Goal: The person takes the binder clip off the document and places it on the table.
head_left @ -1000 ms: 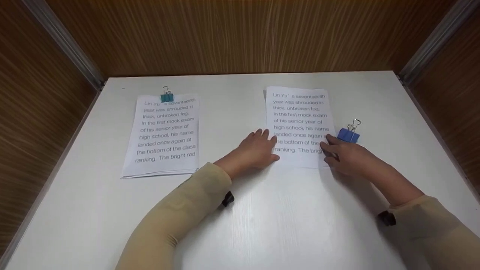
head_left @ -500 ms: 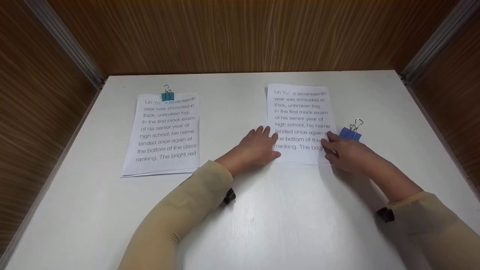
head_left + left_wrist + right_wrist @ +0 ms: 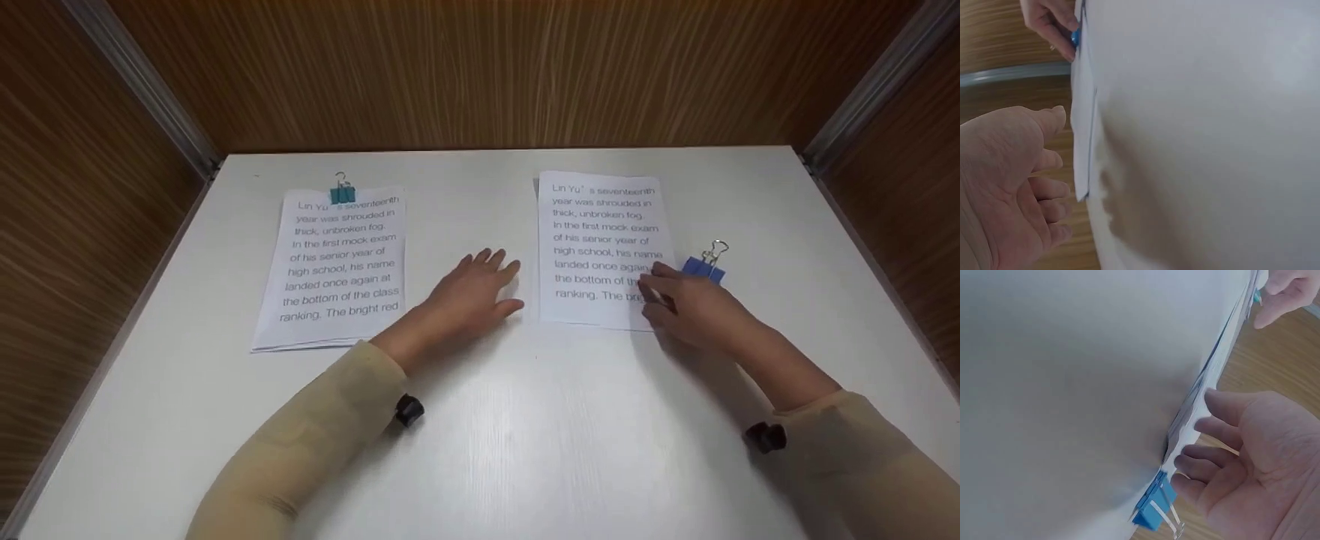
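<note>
A stack of printed sheets (image 3: 592,311) lies on the right half of the table. At its lower right edge, the fingertips of my right hand (image 3: 697,304) rest against the paper, loosely bent. Just beyond that hand is a blue binder clip (image 3: 703,268) with silver handles, partly covered by the hand in the head view. My left hand (image 3: 471,296) is over the table left of this stack, apart from it, fingers spread and holding nothing. Another printed stack (image 3: 330,330) lies at the left, with a teal binder clip (image 3: 343,195) on its top edge.
The white table (image 3: 480,450) ends at a brown wood-grain panel (image 3: 510,75) at the back, with similar panels on both sides. Small black devices (image 3: 409,410) sit at the cuffs of both sleeves.
My left hand has moved left, away from the right stack's left edge where it touched the paper. My right hand stays at the right edge, nearly unmoved.
</note>
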The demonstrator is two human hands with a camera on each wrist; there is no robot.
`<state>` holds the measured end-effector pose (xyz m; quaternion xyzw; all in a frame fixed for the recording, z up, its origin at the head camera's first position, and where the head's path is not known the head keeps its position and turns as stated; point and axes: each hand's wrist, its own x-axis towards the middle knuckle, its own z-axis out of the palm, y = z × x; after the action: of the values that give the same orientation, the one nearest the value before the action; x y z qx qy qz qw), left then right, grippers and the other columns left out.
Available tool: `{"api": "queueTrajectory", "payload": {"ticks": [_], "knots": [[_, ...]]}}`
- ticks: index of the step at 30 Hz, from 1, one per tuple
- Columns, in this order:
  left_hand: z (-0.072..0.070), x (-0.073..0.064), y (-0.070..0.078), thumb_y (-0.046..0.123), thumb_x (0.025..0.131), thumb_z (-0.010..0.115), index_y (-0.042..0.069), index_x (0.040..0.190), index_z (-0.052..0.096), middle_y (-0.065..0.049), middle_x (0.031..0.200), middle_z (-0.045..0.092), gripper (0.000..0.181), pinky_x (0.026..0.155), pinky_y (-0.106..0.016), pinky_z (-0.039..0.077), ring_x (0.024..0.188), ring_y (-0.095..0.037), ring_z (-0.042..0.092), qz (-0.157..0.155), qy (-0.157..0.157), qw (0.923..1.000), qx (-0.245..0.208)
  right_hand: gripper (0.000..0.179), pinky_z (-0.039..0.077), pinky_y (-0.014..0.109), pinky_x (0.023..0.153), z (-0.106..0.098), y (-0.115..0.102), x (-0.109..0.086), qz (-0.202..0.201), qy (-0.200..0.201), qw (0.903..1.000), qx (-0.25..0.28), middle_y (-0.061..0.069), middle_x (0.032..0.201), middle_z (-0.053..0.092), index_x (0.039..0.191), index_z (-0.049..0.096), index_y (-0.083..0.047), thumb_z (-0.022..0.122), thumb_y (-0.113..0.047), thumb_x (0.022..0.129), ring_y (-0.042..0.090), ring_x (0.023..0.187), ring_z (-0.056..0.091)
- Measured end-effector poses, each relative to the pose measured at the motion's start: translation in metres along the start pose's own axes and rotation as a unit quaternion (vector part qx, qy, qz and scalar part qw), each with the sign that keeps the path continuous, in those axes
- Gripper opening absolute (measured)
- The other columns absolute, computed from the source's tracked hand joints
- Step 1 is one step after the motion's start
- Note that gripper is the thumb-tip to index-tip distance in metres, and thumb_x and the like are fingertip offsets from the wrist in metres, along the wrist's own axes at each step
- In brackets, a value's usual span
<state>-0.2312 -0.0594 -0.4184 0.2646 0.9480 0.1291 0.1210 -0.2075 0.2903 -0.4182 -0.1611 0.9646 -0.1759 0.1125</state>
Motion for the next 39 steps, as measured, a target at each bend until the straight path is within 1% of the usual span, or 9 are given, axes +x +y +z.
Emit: {"api": "queueTrajectory", "payload": {"ticks": [3, 7, 9, 16, 22, 26, 30, 34, 39], "knots": [[-0.011, -0.021, -0.02, 0.044, 0.11, 0.055, 0.009, 0.165, 0.037, -0.019, 0.172, 0.026, 0.068, 0.13, -0.049, 0.013, 0.16, -0.037, 0.021, -0.012, 0.023, 0.9996, -0.002, 0.056, 0.044, 0.063, 0.111, 0.002, -0.014, 0.001, -0.013, 0.026, 0.9996, -0.001, 0.029, 0.163, 0.038, 0.155, 0.052, -0.001, 0.067, -0.021, 0.105, 0.051, 0.145, 0.043], [-0.022, -0.049, -0.049, 0.045, 0.11, 0.055, 0.008, 0.165, 0.036, -0.018, 0.172, 0.026, 0.069, 0.13, -0.05, 0.013, 0.16, -0.038, 0.021, -0.036, 0.045, 0.9983, -0.009, 0.053, 0.053, 0.058, 0.102, 0.009, -0.036, 0.011, -0.059, 0.048, 0.9969, -0.018, 0.029, 0.16, 0.043, 0.152, 0.056, -0.003, 0.069, -0.018, 0.104, 0.05, 0.136, 0.055], [-0.026, -0.062, -0.063, 0.047, 0.109, 0.055, 0.008, 0.165, 0.037, -0.018, 0.172, 0.027, 0.07, 0.13, -0.051, 0.014, 0.16, -0.038, 0.021, -0.049, 0.052, 0.9974, -0.008, 0.051, 0.053, 0.058, 0.102, 0.015, -0.048, 0.018, -0.084, 0.055, 0.9946, -0.024, 0.029, 0.158, 0.046, 0.151, 0.058, -0.002, 0.07, -0.018, 0.104, 0.049, 0.133, 0.058], [-0.027, -0.101, -0.116, 0.043, 0.108, 0.057, 0.003, 0.163, 0.039, -0.025, 0.168, 0.033, 0.07, 0.127, -0.059, 0.019, 0.156, -0.046, 0.027, -0.088, 0.07, 0.9934, 0.022, 0.055, 0.045, 0.055, 0.114, 0.034, -0.103, 0.044, -0.152, 0.056, 0.9862, -0.033, 0.027, 0.157, 0.049, 0.151, 0.057, -0.002, 0.072, -0.02, 0.102, 0.045, 0.141, 0.052], [-0.025, -0.137, -0.154, 0.042, 0.109, 0.054, -0.001, 0.163, 0.037, -0.029, 0.167, 0.031, 0.071, 0.127, -0.062, 0.015, 0.156, -0.05, 0.024, -0.126, 0.056, 0.9901, 0.026, 0.056, 0.04, 0.054, 0.119, 0.054, -0.155, 0.066, -0.196, 0.026, 0.979, -0.048, 0.023, 0.162, 0.045, 0.155, 0.053, -0.005, 0.069, -0.023, 0.105, 0.044, 0.145, 0.049], [-0.021, -0.157, -0.169, 0.042, 0.109, 0.055, 0.0, 0.164, 0.036, -0.03, 0.168, 0.029, 0.072, 0.126, -0.065, 0.016, 0.156, -0.051, 0.022, -0.145, 0.045, 0.9883, 0.015, 0.059, 0.036, 0.053, 0.122, 0.067, -0.185, 0.078, -0.218, -0.001, 0.9742, -0.059, 0.022, 0.166, 0.039, 0.158, 0.049, -0.006, 0.067, -0.028, 0.106, 0.045, 0.147, 0.045], [-0.018, -0.171, -0.179, 0.043, 0.108, 0.057, 0.001, 0.163, 0.037, -0.029, 0.167, 0.03, 0.072, 0.125, -0.067, 0.017, 0.156, -0.051, 0.022, -0.153, 0.036, 0.9876, 0.01, 0.063, 0.031, 0.051, 0.124, 0.077, -0.21, 0.089, -0.227, -0.033, 0.9709, -0.069, 0.017, 0.17, 0.032, 0.162, 0.045, -0.009, 0.065, -0.032, 0.107, 0.038, 0.153, 0.038], [-0.013, -0.176, -0.186, 0.043, 0.109, 0.056, 0.003, 0.162, 0.04, -0.029, 0.167, 0.031, 0.069, 0.124, -0.066, 0.019, 0.156, -0.051, 0.023, -0.155, 0.027, 0.9875, 0.011, 0.067, 0.028, 0.048, 0.126, 0.086, -0.229, 0.097, -0.232, -0.06, 0.9675, -0.08, 0.012, 0.174, 0.027, 0.165, 0.039, -0.013, 0.065, -0.035, 0.107, 0.032, 0.157, 0.032], [-0.007, -0.177, -0.189, 0.042, 0.109, 0.055, 0.005, 0.162, 0.043, -0.028, 0.167, 0.032, 0.065, 0.123, -0.066, 0.023, 0.156, -0.05, 0.024, -0.158, 0.023, 0.9871, 0.003, 0.069, 0.024, 0.048, 0.128, 0.098, -0.243, 0.106, -0.247, -0.102, 0.9585, -0.098, 0.009, 0.176, 0.021, 0.168, 0.033, -0.017, 0.06, -0.04, 0.109, 0.028, 0.161, 0.022]]}}
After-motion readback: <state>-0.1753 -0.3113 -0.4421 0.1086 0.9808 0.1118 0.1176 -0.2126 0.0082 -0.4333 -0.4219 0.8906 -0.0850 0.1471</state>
